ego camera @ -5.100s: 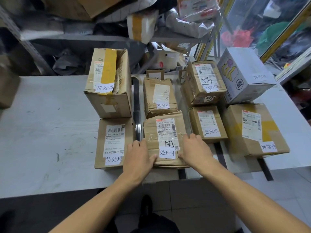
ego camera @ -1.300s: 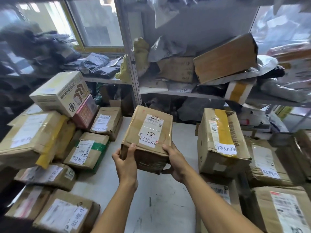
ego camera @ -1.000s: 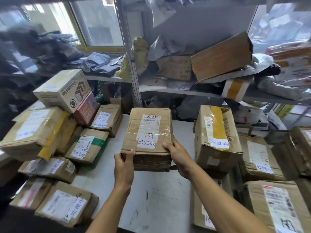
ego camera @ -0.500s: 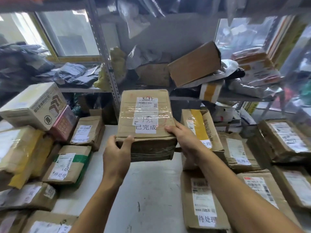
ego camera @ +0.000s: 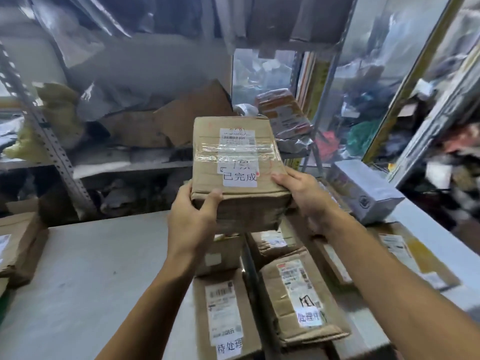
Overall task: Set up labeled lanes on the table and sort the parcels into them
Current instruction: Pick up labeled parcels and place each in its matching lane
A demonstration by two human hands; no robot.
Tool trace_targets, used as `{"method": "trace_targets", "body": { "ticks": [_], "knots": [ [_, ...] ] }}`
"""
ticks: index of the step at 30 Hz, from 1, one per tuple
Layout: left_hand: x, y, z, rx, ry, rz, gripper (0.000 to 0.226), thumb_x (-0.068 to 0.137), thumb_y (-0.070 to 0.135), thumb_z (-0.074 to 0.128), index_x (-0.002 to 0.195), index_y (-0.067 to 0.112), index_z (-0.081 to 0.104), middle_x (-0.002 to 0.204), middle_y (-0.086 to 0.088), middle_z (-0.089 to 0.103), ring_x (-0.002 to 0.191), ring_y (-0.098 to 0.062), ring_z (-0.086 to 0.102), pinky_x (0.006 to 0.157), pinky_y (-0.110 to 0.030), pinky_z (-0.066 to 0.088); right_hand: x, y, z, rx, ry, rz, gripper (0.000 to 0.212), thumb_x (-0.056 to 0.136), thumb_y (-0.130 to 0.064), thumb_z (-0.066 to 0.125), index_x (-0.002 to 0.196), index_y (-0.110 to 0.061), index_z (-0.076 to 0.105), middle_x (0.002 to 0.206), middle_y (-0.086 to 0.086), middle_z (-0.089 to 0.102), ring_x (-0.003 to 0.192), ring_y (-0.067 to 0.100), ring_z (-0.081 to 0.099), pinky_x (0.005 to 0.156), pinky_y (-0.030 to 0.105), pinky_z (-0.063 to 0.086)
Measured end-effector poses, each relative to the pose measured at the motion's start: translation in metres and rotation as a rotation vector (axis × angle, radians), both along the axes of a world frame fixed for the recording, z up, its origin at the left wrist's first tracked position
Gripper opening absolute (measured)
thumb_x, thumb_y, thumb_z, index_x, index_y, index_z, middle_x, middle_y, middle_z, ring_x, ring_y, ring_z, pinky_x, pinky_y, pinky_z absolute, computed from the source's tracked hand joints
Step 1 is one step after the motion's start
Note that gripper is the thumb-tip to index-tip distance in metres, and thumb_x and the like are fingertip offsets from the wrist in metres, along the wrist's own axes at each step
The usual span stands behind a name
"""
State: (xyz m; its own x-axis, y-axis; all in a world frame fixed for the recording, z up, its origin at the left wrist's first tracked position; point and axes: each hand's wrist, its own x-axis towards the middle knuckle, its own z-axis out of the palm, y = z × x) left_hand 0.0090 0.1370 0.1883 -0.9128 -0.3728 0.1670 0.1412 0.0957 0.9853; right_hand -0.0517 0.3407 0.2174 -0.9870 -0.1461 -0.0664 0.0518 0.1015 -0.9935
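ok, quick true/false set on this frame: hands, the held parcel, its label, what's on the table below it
1. Both hands hold one parcel. True: the left hand and right hand grip the held parcel at its near corners.
2. The held parcel rests on the table. False: it is lifted clear above the table and the parcels below.
3. Its white sticker reads 已完成. True: the sticker shows those characters.
4. The parcel at the near edge below the left hand is labeled 异常件. False: the 待处理 parcel carries that other label.
5. The held parcel is a grey plastic mailer. False: it is a brown cardboard box.
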Motion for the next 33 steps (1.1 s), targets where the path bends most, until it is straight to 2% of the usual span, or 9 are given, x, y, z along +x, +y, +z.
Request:
{"method": "trace_targets", "body": {
  "ticks": [4,6,9,14,18,22,24,28,33],
  "knots": [
    [-0.017,0.077,-0.004,0.003,-0.014,-0.049,0.039,0.083,0.039,0.066,0.12,0.026,0.062,0.101,0.012,0.071,0.091,-0.003,0.067,0.067,-0.017,0.053,-0.008,0.081,0.001,-0.029,-0.004,-0.054,0.018,0.098,-0.025,0.058,0.107,-0.026,0.074,0.095,-0.009,0.078,0.079,0.004,0.072,0.054,0.018,0.053],
    [-0.025,0.117,-0.005,0.003,-0.038,-0.063,0.046,0.079,0.043,0.065,0.121,0.025,0.061,0.102,0.012,0.07,0.09,-0.001,0.066,0.074,-0.025,0.057,-0.012,0.121,0.001,-0.022,-0.006,-0.077,0.018,0.098,-0.025,0.059,0.107,-0.024,0.074,0.099,-0.01,0.077,0.084,0.001,0.071,0.06,0.015,0.052],
    [-0.035,0.173,-0.003,-0.007,-0.07,-0.087,0.056,0.072,0.051,0.062,0.122,0.026,0.06,0.101,0.015,0.068,0.092,-0.001,0.064,0.081,-0.032,0.055,-0.017,0.179,0.004,0.004,-0.014,-0.127,0.022,0.098,-0.025,0.058,0.114,-0.022,0.073,0.093,-0.016,0.077,0.076,-0.005,0.069,0.055,0.01,0.048],
    [-0.043,0.254,0.003,-0.005,-0.088,-0.088,0.054,0.071,0.059,0.056,0.113,0.027,0.06,0.092,0.017,0.067,0.08,0.009,0.062,0.073,-0.028,0.048,-0.016,0.258,0.013,0.008,-0.057,-0.148,0.024,0.099,-0.028,0.055,0.116,-0.024,0.072,0.097,-0.008,0.077,0.073,0.003,0.07,0.046,0.019,0.048],
    [-0.042,0.303,0.005,-0.039,-0.097,-0.125,0.045,0.073,0.066,0.052,0.102,0.031,0.056,0.092,0.015,0.066,0.083,0.005,0.063,0.071,-0.026,0.048,-0.012,0.316,0.019,0.065,-0.052,-0.153,0.023,0.099,-0.032,0.054,0.1,-0.028,0.077,0.086,-0.011,0.075,0.066,0.004,0.067,0.052,0.022,0.051],
    [-0.035,0.34,0.004,-0.011,-0.123,-0.2,0.036,0.074,0.056,0.064,0.096,0.03,0.054,0.094,0.014,0.066,0.081,0.008,0.062,0.07,-0.022,0.047,-0.003,0.365,0.018,0.137,-0.089,-0.139,0.025,0.087,-0.044,0.06,0.103,-0.034,0.077,0.092,-0.005,0.072,0.069,0.007,0.064,0.061,0.03,0.048],
    [-0.03,0.355,0.003,0.037,-0.176,-0.244,0.044,0.067,0.055,0.068,0.1,0.029,0.053,0.099,0.011,0.066,0.088,0.0,0.065,0.076,-0.028,0.051,0.005,0.385,0.014,0.151,-0.105,-0.132,0.035,0.081,-0.047,0.06,0.109,-0.033,0.075,0.103,0.0,0.072,0.077,0.01,0.063,0.064,0.031,0.047],
    [-0.021,0.382,-0.004,0.086,-0.248,-0.389,0.078,0.065,0.051,0.07,0.135,0.026,0.046,0.115,0.007,0.068,0.102,-0.01,0.066,0.092,-0.035,0.053,0.02,0.418,0.004,0.158,-0.131,-0.157,0.04,0.081,-0.044,0.061,0.115,-0.028,0.074,0.117,0.012,0.071,0.089,0.02,0.062,0.065,0.032,0.048],
    [-0.016,0.405,-0.012,0.1,-0.241,-0.441,0.066,0.069,0.046,0.069,0.13,0.025,0.055,0.118,0.009,0.068,0.106,-0.005,0.065,0.096,-0.034,0.052,0.027,0.442,-0.008,0.146,-0.147,-0.176,0.028,0.098,-0.029,0.054,0.117,-0.023,0.073,0.121,0.011,0.07,0.098,0.024,0.065,0.08,0.04,0.049]
  ]
}}
